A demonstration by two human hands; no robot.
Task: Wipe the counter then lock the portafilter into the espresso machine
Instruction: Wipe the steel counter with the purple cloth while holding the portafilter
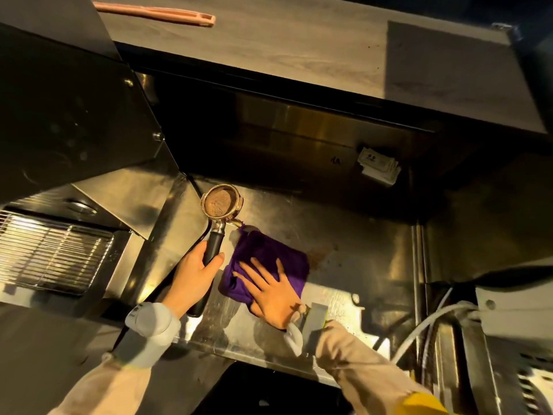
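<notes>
- At nine o'clock from my hands sat the espresso machine (68, 121), a dark slanted body with its wire drip grate (54, 253) gleaming below it
- My left hand (194, 274) was closed around the black handle of the portafilter (220, 211); the thumb lay along the right side of the handle and the fingers curled under it
- The portafilter pointed toward twelve o'clock from that hand, its round basket open side up and filled with brown ground coffee (219, 203), close to the lower corner of the machine but not locked into it
- Whether the basket rested on the counter (359, 244) or hung just above it, I could not tell
- At three o'clock from the portafilter handle lay the purple cloth (269, 259), folded roughly square, flat on the steel counter, one corner just beside the portafilter spout
- My right hand (273, 292) pressed flat on the near half of the cloth, palm down, fingers spread wide and gripping nothing
- Brownish specks and smears marked the steel at three o'clock from the cloth
- At one o'clock, against the back panel, leaned a small stack of paper slips (378, 167)
- Far off at eleven o'clock a pale pink tool (155, 14) lay on the upper wooden shelf (299, 46)
</notes>
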